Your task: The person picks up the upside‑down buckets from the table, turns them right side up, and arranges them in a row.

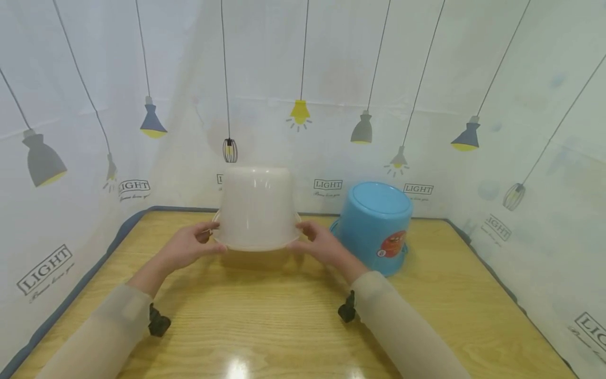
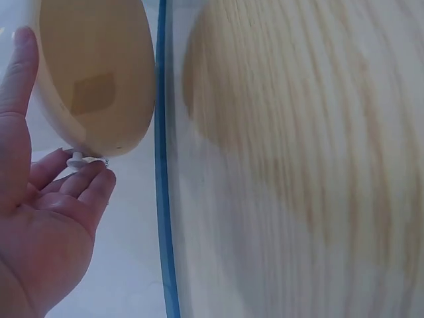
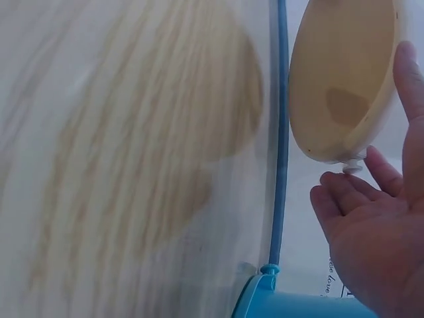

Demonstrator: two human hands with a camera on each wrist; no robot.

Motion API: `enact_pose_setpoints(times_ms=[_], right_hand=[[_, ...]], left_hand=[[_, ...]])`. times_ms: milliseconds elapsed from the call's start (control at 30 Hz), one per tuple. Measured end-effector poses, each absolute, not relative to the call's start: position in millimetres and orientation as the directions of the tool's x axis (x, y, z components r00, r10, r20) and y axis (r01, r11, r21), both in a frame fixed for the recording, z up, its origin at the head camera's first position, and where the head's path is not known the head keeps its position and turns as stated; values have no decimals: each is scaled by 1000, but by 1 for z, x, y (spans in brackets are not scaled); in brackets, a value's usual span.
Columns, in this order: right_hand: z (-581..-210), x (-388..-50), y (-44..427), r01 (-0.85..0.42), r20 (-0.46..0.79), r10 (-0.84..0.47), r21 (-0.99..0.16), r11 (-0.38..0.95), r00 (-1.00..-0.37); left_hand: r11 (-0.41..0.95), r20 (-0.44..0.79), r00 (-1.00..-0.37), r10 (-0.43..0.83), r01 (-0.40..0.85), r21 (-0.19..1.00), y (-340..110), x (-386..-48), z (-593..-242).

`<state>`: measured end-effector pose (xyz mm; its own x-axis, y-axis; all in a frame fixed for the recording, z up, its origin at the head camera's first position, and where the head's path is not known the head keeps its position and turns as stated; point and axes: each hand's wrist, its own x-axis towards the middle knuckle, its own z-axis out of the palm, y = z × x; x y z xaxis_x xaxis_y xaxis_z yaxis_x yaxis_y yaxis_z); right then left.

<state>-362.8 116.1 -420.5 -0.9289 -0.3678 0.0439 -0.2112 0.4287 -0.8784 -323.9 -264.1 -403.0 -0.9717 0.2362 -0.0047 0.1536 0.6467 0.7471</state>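
Pale sheeting printed with hanging lamps and the word LIGHT surrounded a wood-grain table on three sides. Above the table's far part, a cream bucket was held upside down, its open mouth facing downward and its rim apart from the surface, with shadow on the wood beneath. On one side the left hand grasped it, and opposite, the right hand did likewise, both with thumb at the rim and fingers near a small side knob. Just beyond the right hand, a blue bucket stood inverted on the table, showing a round red label.
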Motion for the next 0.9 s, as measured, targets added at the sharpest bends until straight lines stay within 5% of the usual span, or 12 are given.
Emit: enact_pose_setpoints(times_ms=[567, 900], right_hand=[[-407, -353, 118, -167, 114, -303, -974, 154, -946], [-401, -352, 119, -190, 147, -305, -974, 119, -941]], left_hand=[[487, 127, -984, 121, 171, 857, -265, -308, -393], [399, 197, -972, 128, 232, 887, -263, -301, -386]])
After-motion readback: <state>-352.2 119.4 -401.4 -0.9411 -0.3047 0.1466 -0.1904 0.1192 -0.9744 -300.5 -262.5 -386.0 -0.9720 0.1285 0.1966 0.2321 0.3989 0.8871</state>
